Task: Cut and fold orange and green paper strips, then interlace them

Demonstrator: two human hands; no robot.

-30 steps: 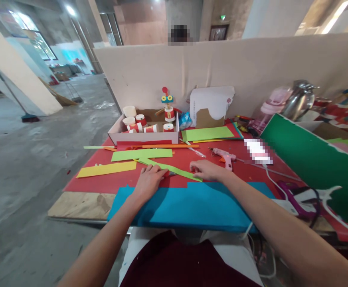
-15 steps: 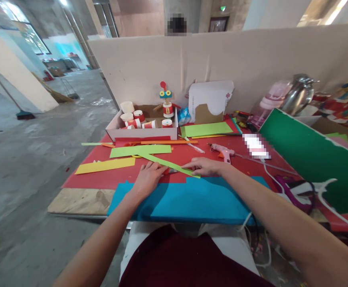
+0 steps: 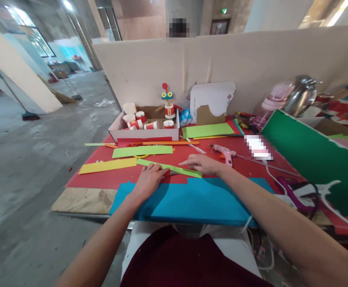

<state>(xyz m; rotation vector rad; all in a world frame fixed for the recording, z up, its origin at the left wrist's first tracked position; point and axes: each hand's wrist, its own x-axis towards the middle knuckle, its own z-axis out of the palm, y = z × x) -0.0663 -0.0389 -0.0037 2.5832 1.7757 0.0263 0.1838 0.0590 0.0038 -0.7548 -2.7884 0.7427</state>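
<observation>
A narrow light-green paper strip (image 3: 181, 169) lies slightly wavy on the red tabletop, just above the blue sheet (image 3: 174, 203). My left hand (image 3: 150, 179) is closed over the strip's left part, fingertips pressing on it and thumb along its lower edge. A small greyish piece shows under the strip beside that thumb; I cannot make out what it is. Over the strip's right half is my right hand (image 3: 202, 164), its index finger stretched out to the left and the other fingers bent. Whether its fingertips touch the strip cannot be seen clearly.
Wider green (image 3: 144, 151) and yellow (image 3: 108, 166) strips lie left. A box (image 3: 144, 134) with paper cups stands behind. A pink glue gun (image 3: 223, 152) and a phone (image 3: 258, 147) are right, near a green board (image 3: 314, 159) and cables.
The strip's left end has swung down towards me, off the wider green strip, so it lies flatter across. My right index finger has shifted slightly off the strip. My left hand stays nearly in place.
</observation>
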